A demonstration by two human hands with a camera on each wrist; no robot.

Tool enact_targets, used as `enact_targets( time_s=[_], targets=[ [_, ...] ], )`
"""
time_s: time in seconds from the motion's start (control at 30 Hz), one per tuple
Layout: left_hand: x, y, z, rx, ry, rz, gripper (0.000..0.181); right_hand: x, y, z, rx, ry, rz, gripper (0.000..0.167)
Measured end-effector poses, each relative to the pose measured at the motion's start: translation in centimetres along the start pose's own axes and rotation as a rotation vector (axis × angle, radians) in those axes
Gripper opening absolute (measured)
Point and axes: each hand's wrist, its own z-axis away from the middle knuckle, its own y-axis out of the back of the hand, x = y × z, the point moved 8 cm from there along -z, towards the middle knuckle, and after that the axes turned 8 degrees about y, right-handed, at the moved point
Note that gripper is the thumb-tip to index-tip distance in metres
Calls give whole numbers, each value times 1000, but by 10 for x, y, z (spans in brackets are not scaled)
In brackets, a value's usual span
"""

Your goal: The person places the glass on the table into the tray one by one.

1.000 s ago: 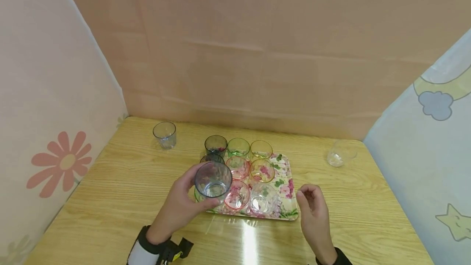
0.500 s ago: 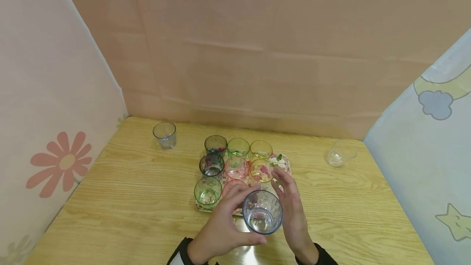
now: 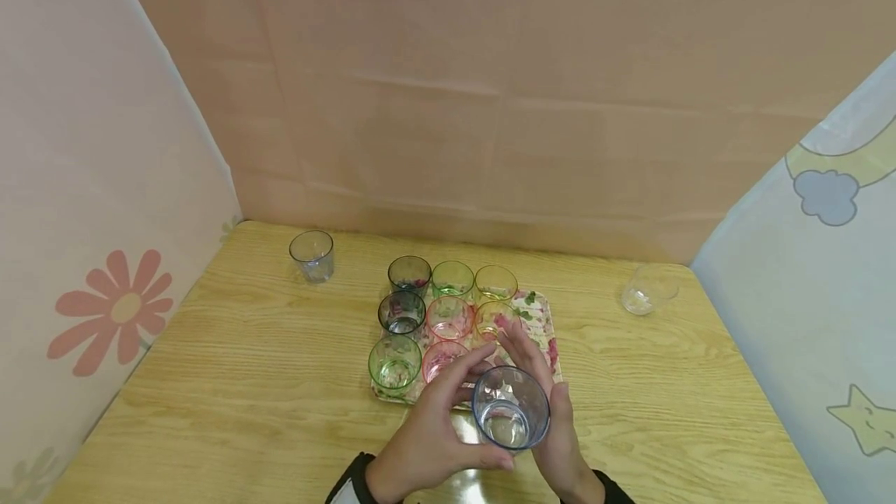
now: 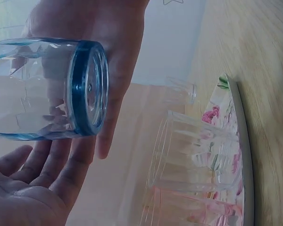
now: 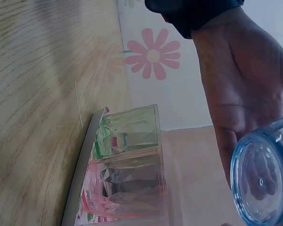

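A clear glass tumbler with a blue tint (image 3: 509, 411) is held up before the near edge of the tray. My left hand (image 3: 430, 438) grips it from the left, thumb in front and fingers behind. My right hand (image 3: 560, 446) lies against its right side, its fingers fairly straight, reaching toward the back. In the left wrist view the tumbler (image 4: 42, 89) shows its thick blue base between both palms. Behind, a floral tray (image 3: 539, 317) carries rows of tumblers: dark grey (image 3: 402, 313), green (image 3: 395, 364), pink (image 3: 450, 319) and yellow (image 3: 496, 282). My hands hide a clear tumbler (image 4: 193, 155) from the head view.
One greyish clear tumbler (image 3: 312, 257) stands alone at the back left of the wooden table (image 3: 245, 387). Another clear tumbler (image 3: 648, 290) stands at the back right. Hung sheets (image 3: 448, 99) enclose the table at the back and both sides.
My left hand has carried the blue-tinted tumbler from above the tray's left side to the right and nearer me. My right hand has come in from the right to meet it.
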Motion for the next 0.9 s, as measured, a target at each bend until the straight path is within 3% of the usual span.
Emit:
enact_targets(
  time_s=[0.1,0.33,0.43,0.57,0.73,0.9],
  targets=[
    [0,3,-1,23,-48,-29,112,0,-1,0,-21,4,-23,74],
    [-11,18,0,106,35,-49,98,3,-3,7,-110,-29,-97,76],
    [-11,27,0,138,37,-37,91,3,-3,10,-141,-8,-126,71],
    [-10,36,0,169,23,-41,86,3,-4,12,-144,31,-170,64],
    [-11,41,1,174,2,-49,79,1,-7,15,-133,70,-254,68],
    [-13,44,3,187,-20,-55,73,0,-3,17,-104,101,-167,72]
  ],
)
